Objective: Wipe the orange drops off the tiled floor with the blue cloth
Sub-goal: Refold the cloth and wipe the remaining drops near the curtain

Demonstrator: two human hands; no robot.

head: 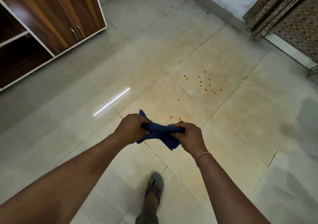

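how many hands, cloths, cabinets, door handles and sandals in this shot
hands: 2 (left hand, right hand)
blue cloth: 1
wooden cabinet: 1
door handles: 2
sandal: 1
total: 7

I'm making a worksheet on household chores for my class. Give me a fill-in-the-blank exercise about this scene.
1. The left hand and the right hand both grip a ____ cloth.
2. The drops on the tiled floor are ____ in colour.
3. The wooden cabinet stands to the person's ____.
Missing words: blue; orange; left.
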